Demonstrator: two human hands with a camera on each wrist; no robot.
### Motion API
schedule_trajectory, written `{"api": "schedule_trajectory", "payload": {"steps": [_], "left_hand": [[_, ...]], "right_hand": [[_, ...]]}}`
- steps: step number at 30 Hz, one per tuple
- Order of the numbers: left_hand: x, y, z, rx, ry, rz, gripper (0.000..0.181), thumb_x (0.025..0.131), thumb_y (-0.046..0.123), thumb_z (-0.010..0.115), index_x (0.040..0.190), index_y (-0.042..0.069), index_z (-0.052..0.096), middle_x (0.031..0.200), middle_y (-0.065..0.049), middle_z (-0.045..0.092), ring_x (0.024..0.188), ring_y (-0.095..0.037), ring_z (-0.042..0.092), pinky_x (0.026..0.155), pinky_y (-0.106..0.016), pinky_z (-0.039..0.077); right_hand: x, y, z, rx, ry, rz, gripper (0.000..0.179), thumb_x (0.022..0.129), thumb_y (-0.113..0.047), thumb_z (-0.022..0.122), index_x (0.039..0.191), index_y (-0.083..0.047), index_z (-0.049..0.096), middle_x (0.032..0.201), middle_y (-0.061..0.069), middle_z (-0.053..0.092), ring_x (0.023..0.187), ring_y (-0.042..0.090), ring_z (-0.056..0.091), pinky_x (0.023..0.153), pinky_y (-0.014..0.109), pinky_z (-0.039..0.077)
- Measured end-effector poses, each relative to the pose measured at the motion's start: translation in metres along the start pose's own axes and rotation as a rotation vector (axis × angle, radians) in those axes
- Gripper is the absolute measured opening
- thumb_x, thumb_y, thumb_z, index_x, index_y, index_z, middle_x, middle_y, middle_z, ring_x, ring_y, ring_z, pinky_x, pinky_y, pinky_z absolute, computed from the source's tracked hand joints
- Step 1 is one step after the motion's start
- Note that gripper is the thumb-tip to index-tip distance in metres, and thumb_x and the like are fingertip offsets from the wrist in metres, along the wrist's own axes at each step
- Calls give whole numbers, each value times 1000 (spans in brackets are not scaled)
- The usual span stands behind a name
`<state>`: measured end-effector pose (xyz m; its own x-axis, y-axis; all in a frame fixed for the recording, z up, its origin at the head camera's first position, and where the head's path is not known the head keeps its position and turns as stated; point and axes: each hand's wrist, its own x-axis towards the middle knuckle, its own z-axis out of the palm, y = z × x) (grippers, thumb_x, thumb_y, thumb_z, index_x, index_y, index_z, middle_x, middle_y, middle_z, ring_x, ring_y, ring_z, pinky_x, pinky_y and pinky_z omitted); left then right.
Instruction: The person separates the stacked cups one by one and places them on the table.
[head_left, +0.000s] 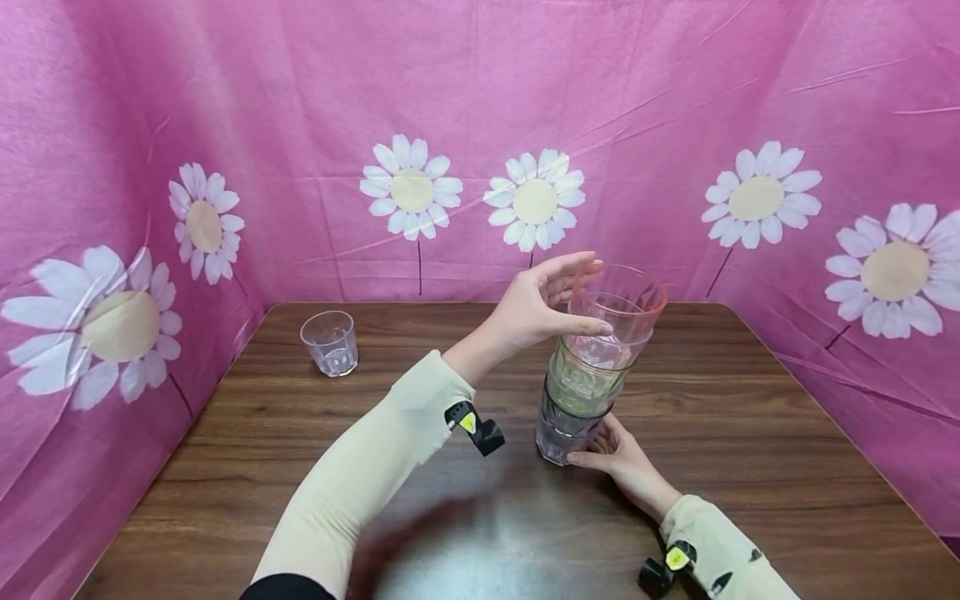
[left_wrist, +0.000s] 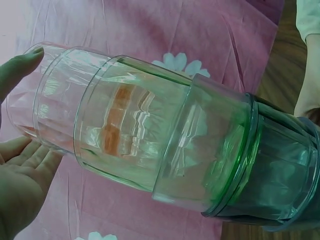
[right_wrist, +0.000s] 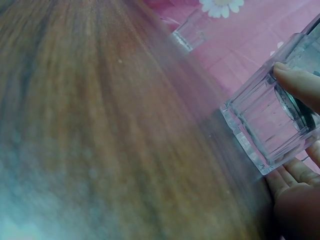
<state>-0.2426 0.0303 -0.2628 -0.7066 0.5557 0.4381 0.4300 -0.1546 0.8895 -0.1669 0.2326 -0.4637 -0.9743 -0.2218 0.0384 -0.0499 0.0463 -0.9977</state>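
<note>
A tall stack of nested see-through tumblers stands in front of me, right of the middle in the head view. At its top is a pink-rimmed tumbler (head_left: 651,293); below come a green tumbler (head_left: 581,385) and a dark grey tumbler (head_left: 566,422), with a clear tumbler (right_wrist: 260,120) at the base. My left hand (head_left: 536,302) holds the pink-rimmed tumbler from the left, thumb on the near side and fingers round the far side. Low on the right, my right hand (head_left: 624,463) grips the base of the stack between thumb and fingers.
A single clear glass (head_left: 330,346) stands upright at the back left of the brown wooden table (head_left: 750,417). Behind and beside the table hangs a pink cloth (head_left: 315,100) with white daisies. Both forearms reach in from the front edge.
</note>
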Motion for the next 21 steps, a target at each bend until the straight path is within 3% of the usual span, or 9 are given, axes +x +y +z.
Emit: {"api": "schedule_trajectory", "payload": {"steps": [12, 21], "left_hand": [[2, -2, -3, 72, 17, 28, 81, 71, 0, 88, 143, 5, 51, 136, -7, 61, 118, -5, 59, 100, -22, 49], [2, -7, 1, 50, 59, 93, 81, 67, -2, 89, 139, 2, 53, 129, -9, 66, 114, -9, 62, 99, -25, 51]], "right_hand": [[0, 0, 1, -4, 4, -13, 76, 82, 5, 75, 144, 7, 31, 140, 23, 49, 119, -1, 53, 98, 18, 47], [0, 1, 0, 2, -1, -24, 76, 82, 5, 75, 144, 7, 31, 140, 22, 50, 119, 0, 54, 99, 18, 46]]}}
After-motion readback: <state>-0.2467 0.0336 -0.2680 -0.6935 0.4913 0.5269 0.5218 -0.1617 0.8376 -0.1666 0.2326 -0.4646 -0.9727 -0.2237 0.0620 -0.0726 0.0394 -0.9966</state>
